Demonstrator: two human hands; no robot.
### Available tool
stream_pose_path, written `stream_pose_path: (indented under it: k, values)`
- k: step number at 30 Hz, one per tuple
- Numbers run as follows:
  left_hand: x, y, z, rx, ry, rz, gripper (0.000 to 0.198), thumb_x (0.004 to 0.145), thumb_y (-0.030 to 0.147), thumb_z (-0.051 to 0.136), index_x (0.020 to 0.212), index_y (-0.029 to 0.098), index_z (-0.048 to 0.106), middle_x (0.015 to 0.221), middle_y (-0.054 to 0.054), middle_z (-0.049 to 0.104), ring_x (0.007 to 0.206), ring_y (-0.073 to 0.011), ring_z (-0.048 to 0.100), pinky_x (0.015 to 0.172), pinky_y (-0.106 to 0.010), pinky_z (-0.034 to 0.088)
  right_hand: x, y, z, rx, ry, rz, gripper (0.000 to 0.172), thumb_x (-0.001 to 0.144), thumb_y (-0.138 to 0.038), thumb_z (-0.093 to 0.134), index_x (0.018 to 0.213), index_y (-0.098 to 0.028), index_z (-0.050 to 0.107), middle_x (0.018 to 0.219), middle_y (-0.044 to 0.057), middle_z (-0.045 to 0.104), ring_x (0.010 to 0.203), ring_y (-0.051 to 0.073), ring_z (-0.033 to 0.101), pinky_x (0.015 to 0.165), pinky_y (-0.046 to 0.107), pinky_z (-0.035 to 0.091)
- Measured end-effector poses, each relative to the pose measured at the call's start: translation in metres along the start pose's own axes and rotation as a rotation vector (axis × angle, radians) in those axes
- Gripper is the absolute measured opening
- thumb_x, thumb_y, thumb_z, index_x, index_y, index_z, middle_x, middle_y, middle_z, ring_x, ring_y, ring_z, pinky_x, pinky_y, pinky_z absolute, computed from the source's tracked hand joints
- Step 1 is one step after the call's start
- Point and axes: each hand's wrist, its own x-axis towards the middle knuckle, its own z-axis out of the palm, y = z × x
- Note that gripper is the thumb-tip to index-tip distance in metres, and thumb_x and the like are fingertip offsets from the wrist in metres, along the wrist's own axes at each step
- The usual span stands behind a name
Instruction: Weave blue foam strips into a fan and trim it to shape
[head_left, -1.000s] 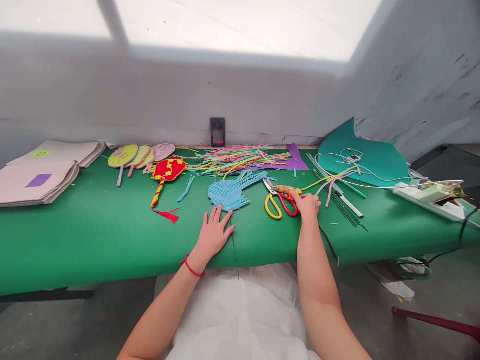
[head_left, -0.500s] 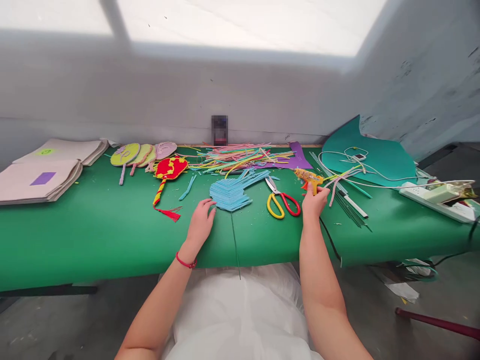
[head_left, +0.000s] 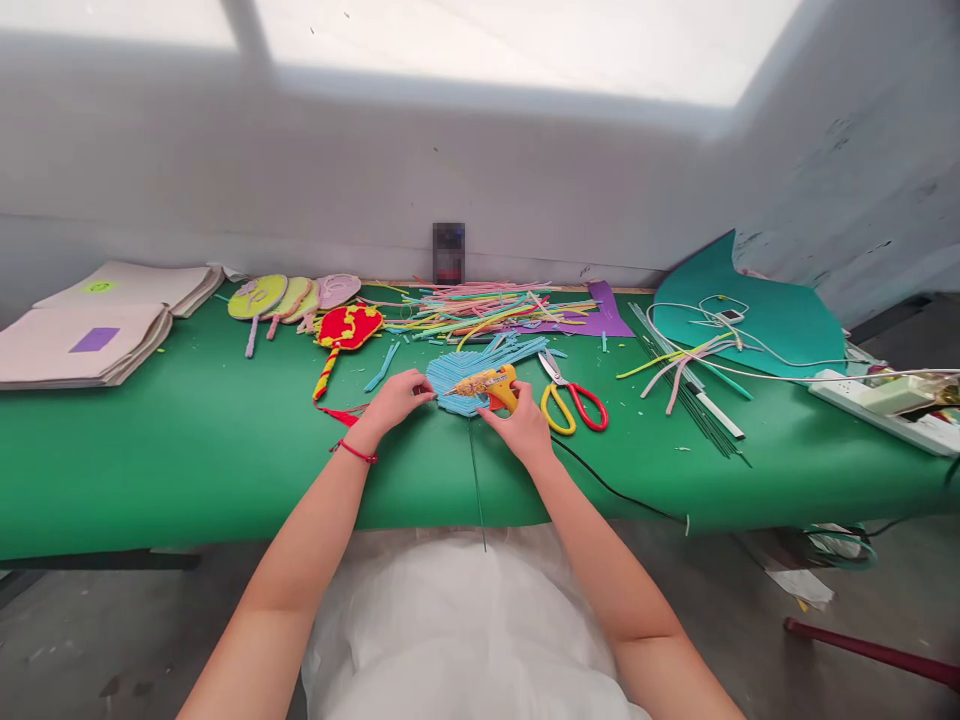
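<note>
A yellow glue gun (head_left: pixel 491 380) is gripped in my right hand (head_left: pixel 525 425), its nozzle pointing left over a flat light-blue pipe-cleaner fan (head_left: pixel 446 372). At the fan's left edge, the thumb and fingers of my left hand (head_left: pixel 399 400) are closed together on the rim. A thin dark green wire stem (head_left: pixel 475 470) runs from under the fan toward my lap. Loose blue strips (head_left: pixel 517 350) stick out at its upper right. Scissors (head_left: pixel 574 395) with one yellow and one red handle lie just right of the right hand.
Finished fans, one a red fan (head_left: pixel 349 327), lie at the back left beside open books (head_left: pixel 82 345). Colourful pipe cleaners (head_left: pixel 480 305) are heaped behind. Green wires (head_left: pixel 709 425), a teal sheet (head_left: pixel 780 320) and a power strip (head_left: pixel 877 410) are on the right. The gun's black cord (head_left: pixel 619 492) trails right.
My right hand has brought the glue gun left from beside the wires to over the blue fan. My left hand has moved up slightly and closed on the fan's left edge.
</note>
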Motion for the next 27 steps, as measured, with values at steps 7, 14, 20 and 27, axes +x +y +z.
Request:
stream_pose_path:
  k: [7,14,20,27]
  values:
    - [-0.003,0.01,0.001,0.068,-0.082,0.026,0.007,0.08,0.025,0.062,0.083,0.019,0.064,0.087,-0.003,0.058,0.077,-0.0168,0.057,0.073,-0.03,0.044,0.006,0.014,-0.003,-0.005,0.0,0.049,0.059,0.069,-0.057,0.061,0.114,-0.023,0.043,0.108,0.009,0.064,0.09,0.027,0.064,0.065,0.033,0.045]
    - [-0.002,0.011,0.004,-0.002,-0.107,0.061,0.007,0.081,0.023,0.059,0.078,0.018,0.063,0.083,-0.003,0.058,0.075,-0.0162,0.056,0.07,-0.028,0.044,0.006,0.015,-0.005,0.012,0.012,0.062,0.054,0.072,-0.051,0.059,0.115,-0.023,0.042,0.109,0.009,0.062,0.09,0.026,0.063,0.068,0.033,0.044]
    - [-0.002,0.008,0.0,-0.075,-0.097,0.033,0.007,0.079,0.025,0.061,0.08,0.018,0.063,0.081,-0.002,0.06,0.075,-0.0157,0.057,0.07,-0.028,0.044,0.005,0.014,-0.007,-0.017,0.023,0.052,0.053,0.073,-0.05,0.058,0.116,-0.024,0.042,0.11,0.008,0.062,0.09,0.026,0.062,0.067,0.033,0.044]
    - [0.0,0.005,0.007,-0.073,-0.127,0.067,0.01,0.079,0.026,0.059,0.077,0.018,0.064,0.081,-0.003,0.059,0.075,-0.0159,0.056,0.069,-0.027,0.044,0.006,0.016,-0.006,-0.036,0.041,0.04,0.052,0.074,-0.05,0.057,0.116,-0.023,0.042,0.11,0.008,0.063,0.09,0.027,0.063,0.066,0.033,0.045]
